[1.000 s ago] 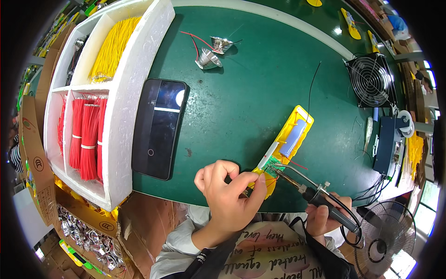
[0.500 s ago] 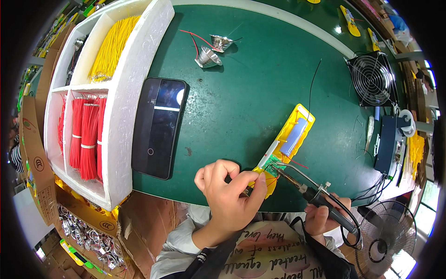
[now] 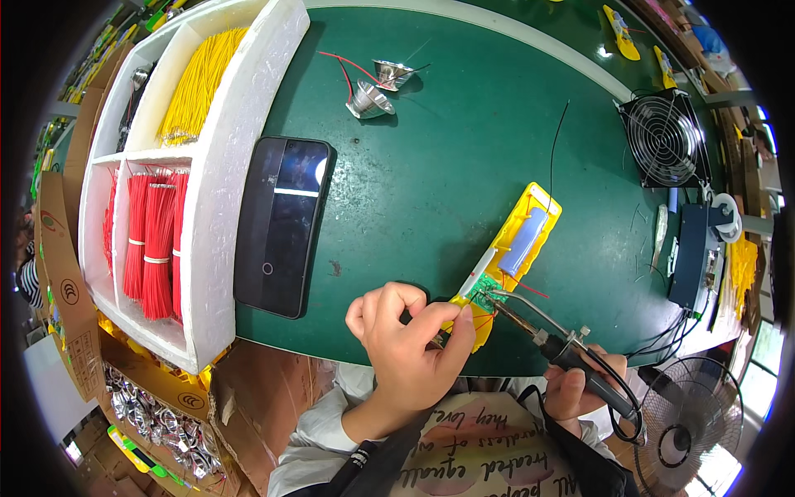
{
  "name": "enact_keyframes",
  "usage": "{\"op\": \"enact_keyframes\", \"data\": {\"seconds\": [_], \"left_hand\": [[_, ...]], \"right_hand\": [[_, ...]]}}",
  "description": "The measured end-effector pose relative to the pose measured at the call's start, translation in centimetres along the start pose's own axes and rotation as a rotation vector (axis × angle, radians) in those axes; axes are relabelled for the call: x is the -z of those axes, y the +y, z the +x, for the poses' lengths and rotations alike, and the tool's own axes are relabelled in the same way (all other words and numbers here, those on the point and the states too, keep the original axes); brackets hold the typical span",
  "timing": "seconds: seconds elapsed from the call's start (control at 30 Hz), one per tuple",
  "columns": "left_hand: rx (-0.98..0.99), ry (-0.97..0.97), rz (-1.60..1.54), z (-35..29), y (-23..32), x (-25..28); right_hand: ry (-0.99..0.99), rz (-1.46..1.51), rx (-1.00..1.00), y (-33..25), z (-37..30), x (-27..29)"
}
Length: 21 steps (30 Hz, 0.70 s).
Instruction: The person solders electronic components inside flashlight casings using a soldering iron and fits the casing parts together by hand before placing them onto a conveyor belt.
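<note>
My right hand [image 3: 571,388] is wrapped around a soldering iron [image 3: 574,359] with a black handle and a thin bent metal tube clamped alongside. Its tip touches or nearly touches a small green circuit board [image 3: 484,291]. The board sits in an open yellow plastic housing [image 3: 542,200], below a blue cylindrical battery [image 3: 523,241]. Thumb and fingers of my left hand [image 3: 418,344] pinch the near left edge of the housing. A red wire and a long black wire stick out of it. Part of the housing's near end is hidden behind my left fingers.
On the left stands a white foam box [image 3: 217,190] with red and yellow wire bundles, beside a black phone [image 3: 284,228]. Two silver reflector cups [image 3: 370,100] with wires lie farther back. A square fan [image 3: 665,139] and a dark blue soldering station [image 3: 692,257] stand at right.
Almost nothing differs. Both hands, the iron and the housing keep nearly the same places, with only a tiny shift.
</note>
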State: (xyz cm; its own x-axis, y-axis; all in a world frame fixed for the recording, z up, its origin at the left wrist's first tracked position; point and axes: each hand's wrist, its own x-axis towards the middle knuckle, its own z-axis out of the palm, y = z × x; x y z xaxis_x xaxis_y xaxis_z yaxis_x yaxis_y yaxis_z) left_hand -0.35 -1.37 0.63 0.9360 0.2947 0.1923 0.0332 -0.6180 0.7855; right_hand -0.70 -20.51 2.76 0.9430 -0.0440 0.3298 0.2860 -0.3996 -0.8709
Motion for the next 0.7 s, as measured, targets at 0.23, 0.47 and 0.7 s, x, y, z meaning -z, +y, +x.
{"op": "enact_keyframes", "data": {"seconds": [0.23, 0.47, 0.7], "left_hand": [[-0.002, -0.003, 0.02, -0.3, -0.4, 0.0], [-0.044, 0.0, 0.044, -0.2, 0.2, 0.4], [-0.173, -0.061, 0.179, -0.6, 1.1, 0.8]], "right_hand": [[-0.056, -0.065, -0.053, -1.0, -0.7, 2.2], [0.186, -0.496, 0.241, 2.9, -1.7, 5.7], [0.455, -0.047, 0.027, 3.8, 0.2, 4.4]]}}
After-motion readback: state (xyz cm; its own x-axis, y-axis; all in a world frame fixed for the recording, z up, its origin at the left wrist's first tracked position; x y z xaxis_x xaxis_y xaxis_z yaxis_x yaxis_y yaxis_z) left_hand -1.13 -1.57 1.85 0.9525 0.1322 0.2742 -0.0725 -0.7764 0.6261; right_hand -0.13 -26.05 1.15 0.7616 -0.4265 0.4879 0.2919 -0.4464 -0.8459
